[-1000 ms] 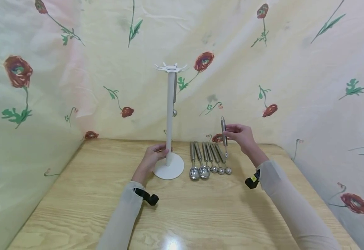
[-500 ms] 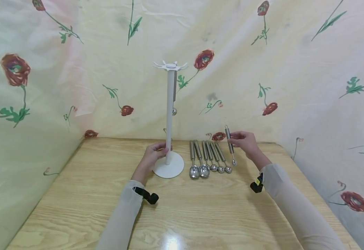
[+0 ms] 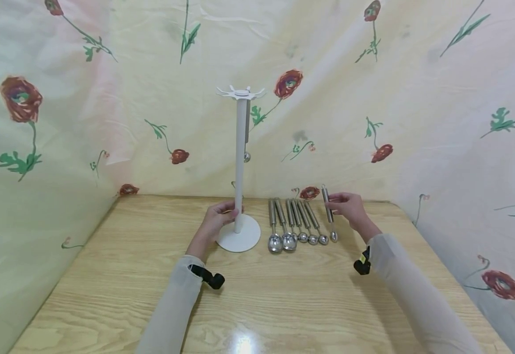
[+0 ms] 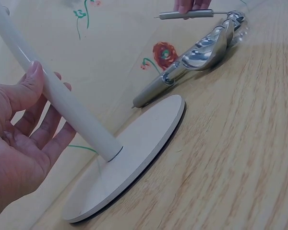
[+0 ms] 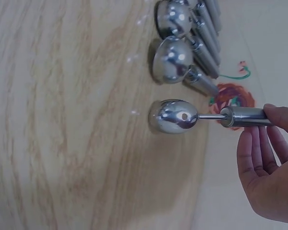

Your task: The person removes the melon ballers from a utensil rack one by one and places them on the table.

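Note:
In the head view my right hand pinches a steel melon baller by its handle between thumb and fingers. The handle tilts up; its small oval bowl, pierced with a hole, sits low at the tabletop, just right of a row of steel scoops. Whether the bowl touches the wood I cannot tell. My left hand holds the pole of a white hook stand near its base, thumb in front and fingers behind. Another small steel baller hangs from the stand's hooks, partly behind the pole.
Two larger scoops and several small ballers lie side by side, handles toward the back. The wooden table ends at a flower-printed cloth backdrop, which also rises on both sides.
My right hand has lowered the melon baller and moved it right, from above the row's end to beside the row. The left hand stays on the stand.

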`<state>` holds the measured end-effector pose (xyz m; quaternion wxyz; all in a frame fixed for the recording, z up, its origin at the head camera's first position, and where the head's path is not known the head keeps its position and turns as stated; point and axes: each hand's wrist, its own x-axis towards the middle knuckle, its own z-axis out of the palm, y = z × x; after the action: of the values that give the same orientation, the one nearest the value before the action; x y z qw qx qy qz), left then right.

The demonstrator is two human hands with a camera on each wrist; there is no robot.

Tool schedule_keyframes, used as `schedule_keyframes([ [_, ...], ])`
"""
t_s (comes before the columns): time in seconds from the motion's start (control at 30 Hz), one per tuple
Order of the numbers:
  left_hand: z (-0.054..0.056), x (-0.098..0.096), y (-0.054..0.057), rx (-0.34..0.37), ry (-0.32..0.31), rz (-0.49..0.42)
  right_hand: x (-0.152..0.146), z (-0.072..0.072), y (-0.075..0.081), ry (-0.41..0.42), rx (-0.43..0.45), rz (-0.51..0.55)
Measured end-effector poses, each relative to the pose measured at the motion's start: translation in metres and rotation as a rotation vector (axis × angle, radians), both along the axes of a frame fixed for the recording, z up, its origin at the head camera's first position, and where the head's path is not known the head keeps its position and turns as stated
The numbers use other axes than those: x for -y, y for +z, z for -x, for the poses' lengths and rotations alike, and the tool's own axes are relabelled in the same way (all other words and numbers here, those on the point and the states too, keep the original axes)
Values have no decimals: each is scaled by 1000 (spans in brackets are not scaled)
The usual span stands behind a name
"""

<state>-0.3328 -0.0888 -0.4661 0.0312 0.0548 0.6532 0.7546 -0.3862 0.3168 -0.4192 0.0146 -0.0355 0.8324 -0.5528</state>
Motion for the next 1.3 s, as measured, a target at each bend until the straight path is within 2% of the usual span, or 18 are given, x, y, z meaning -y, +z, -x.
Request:
schedule_keyframes([
  [0.17,0,0,0,13,4,0,-1,4,-8,-8,22,21],
  [0.27,1,0,0,10,2,5,2,1,-5,-12,48,44],
  [0.37,1,2,-1,5,-10,2,3,2,-8,-19,47,57],
  [0.43,1,2,-1,2,-15,3,4,4,-11,-28,46,44],
  [0.5,1,2,0,4,-15,-1,3,11,-21,-40,33,30],
  [0.7,0,1,1,5,-8,-9,4,15,-31,-46,47,-5],
  [1.3,0,1,-1,5,-5,-24,12,20,-42,-73,70,-73],
])
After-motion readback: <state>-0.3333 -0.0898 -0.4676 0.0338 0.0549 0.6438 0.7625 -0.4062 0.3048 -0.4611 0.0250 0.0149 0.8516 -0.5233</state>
